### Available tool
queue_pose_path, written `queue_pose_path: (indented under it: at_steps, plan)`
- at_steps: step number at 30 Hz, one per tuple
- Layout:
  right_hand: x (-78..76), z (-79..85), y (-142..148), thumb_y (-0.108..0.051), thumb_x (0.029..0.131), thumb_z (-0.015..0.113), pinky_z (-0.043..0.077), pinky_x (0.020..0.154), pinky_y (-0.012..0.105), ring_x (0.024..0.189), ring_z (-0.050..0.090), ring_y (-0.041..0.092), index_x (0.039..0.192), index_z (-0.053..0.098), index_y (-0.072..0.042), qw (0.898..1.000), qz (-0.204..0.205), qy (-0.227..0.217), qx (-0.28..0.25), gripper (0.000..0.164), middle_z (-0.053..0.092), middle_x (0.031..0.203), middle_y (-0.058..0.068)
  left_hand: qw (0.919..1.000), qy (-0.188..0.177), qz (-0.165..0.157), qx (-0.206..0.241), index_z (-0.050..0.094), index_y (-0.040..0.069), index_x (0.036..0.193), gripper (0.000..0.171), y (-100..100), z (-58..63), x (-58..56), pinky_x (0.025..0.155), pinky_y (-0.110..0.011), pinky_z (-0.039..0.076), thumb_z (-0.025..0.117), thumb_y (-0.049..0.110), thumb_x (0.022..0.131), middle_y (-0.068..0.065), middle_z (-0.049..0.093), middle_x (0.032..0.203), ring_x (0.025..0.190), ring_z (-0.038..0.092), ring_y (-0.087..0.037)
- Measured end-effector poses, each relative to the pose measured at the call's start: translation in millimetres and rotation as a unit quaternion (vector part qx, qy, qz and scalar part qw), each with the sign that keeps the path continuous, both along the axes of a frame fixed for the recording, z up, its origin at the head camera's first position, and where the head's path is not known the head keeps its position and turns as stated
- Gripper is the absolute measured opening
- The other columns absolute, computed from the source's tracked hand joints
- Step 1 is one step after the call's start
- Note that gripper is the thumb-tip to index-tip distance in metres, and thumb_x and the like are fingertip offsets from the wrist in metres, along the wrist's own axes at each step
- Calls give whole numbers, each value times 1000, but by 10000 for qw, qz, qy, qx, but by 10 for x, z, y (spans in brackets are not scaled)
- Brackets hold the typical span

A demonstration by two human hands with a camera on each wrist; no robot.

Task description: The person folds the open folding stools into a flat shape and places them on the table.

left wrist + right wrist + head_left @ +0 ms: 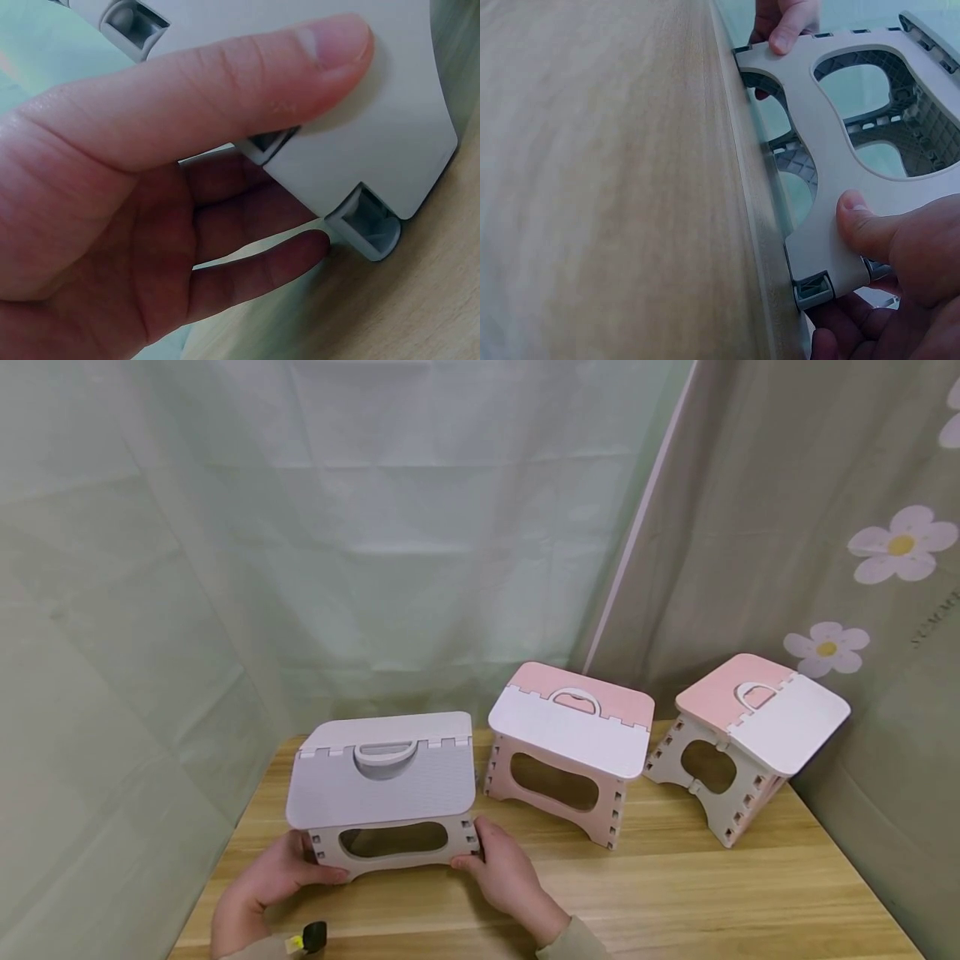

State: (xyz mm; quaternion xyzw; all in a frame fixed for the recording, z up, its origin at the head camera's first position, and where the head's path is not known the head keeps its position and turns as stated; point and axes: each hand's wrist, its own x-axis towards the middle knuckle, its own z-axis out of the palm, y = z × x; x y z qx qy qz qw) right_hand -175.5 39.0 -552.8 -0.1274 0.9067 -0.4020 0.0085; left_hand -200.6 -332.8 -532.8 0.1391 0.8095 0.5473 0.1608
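Note:
A pale grey-white folding stool point(386, 793) stands unfolded at the left of the wooden table, its carry handle point(386, 752) lying across the top. My left hand point(281, 868) grips the stool's left leg low down. In the left wrist view the thumb point(300, 75) lies flat along the front leg panel point(352, 142), and the other fingers reach behind it. On the opposite side, my right hand point(506, 868) holds the right leg. The right wrist view has its thumb point(870, 229) on the panel's face and its fingers curled under the edge, partly hidden.
A pink-and-white folding stool point(570, 727) stands unfolded right of the grey one. Another pink-and-white stool point(765, 718) is turned at an angle near the table's right back edge. Curtains point(450, 543) hang close behind the wooden table point(637, 893).

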Motion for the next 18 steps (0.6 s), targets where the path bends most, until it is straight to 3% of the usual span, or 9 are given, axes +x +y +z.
queue_pose_path:
  at_steps: [18]
  plan:
    - [1, -3, 2, -44, 92, 82, 50, 76, 37, 92, 62, 12, 119, 63, -15, 10000, -1, 89, 22, 44, 66, 103, -7, 9999, -15, 80, -77, 58, -8, 135, 63, 0, -17, -6, 89, -25, 54, 93, 9, 84, -22, 71, 128, 109, 68, -23]
